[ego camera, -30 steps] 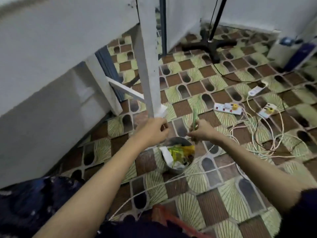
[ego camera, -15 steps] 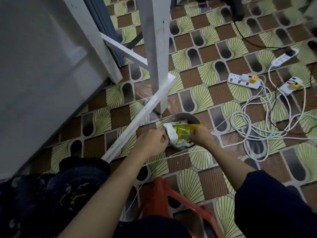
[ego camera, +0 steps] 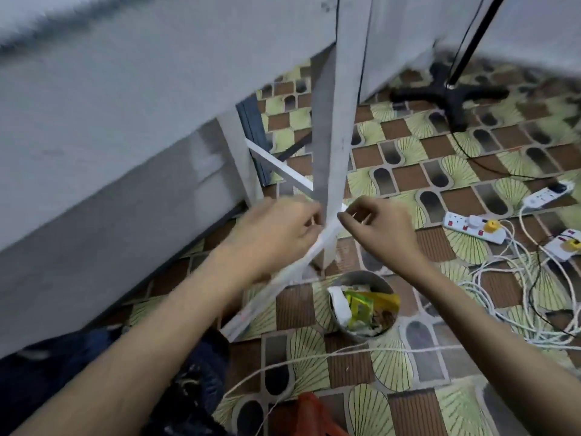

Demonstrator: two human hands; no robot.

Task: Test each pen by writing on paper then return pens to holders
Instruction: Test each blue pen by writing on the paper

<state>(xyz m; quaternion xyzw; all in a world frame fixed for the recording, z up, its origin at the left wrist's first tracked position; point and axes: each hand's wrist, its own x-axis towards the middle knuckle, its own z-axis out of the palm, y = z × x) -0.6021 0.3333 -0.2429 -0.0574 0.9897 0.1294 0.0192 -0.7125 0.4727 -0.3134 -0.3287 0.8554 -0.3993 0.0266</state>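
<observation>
I see no pen, paper or holder in the head view. My left hand (ego camera: 276,234) is raised in front of the white table leg (ego camera: 338,127), its fingers curled shut with nothing visible in them. Just to its right is my right hand (ego camera: 377,234), fingers loosely bent and apart, holding nothing. Both hands hover above a round metal bin (ego camera: 341,328) on the floor, which holds white paper and yellow-green wrappers.
The white table (ego camera: 125,105) fills the left and top. A white crossbar (ego camera: 276,284) slants beneath my hands. White power strips (ego camera: 474,228) and tangled cables (ego camera: 509,297) lie on the patterned floor at right. A black stand base (ego camera: 452,96) sits at the back, and an orange stool (ego camera: 314,413) near the bottom edge.
A second ago my right hand held a thin green object; it dipped to the bin and has come up without it. Both hands have risen and the view has tilted up.
</observation>
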